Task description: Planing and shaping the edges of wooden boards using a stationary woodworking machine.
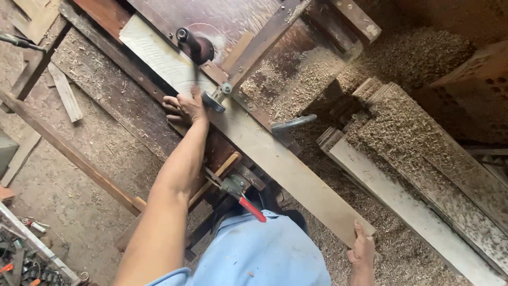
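One long pale plank point(264, 148) runs slantwise across a dark wooden machine table point(121, 100), from the upper left down to the lower right, where its near end juts out past the table over a floor deep in sawdust point(418, 47). Both of the person's hands are on this plank. Left hand point(183, 107) lies flat on the plank's left edge about midway along, fingers spread and pressing down rather than curled round anything. Right hand point(362, 251) is at the plank's near end, fingers hooked over the cut end and the thumb side below, so it grips the end of the plank.

Several more boards point(423, 212) lie stacked to the right on the floor, well apart from the plank, their tops buried in shavings; an exact count cannot be told. One angled wooden fence point(264, 39) crosses the table just beyond the left hand, with one round black knob point(182, 36) on it and a small metal roller point(212, 101) touching the plank beside the fingers. One curved metal handle point(293, 123) sticks out on the plank's far side. One pair of red-handled pliers point(241, 197) rests on the frame under the left forearm. Loose tools point(26, 254) lie jumbled at the lower left.
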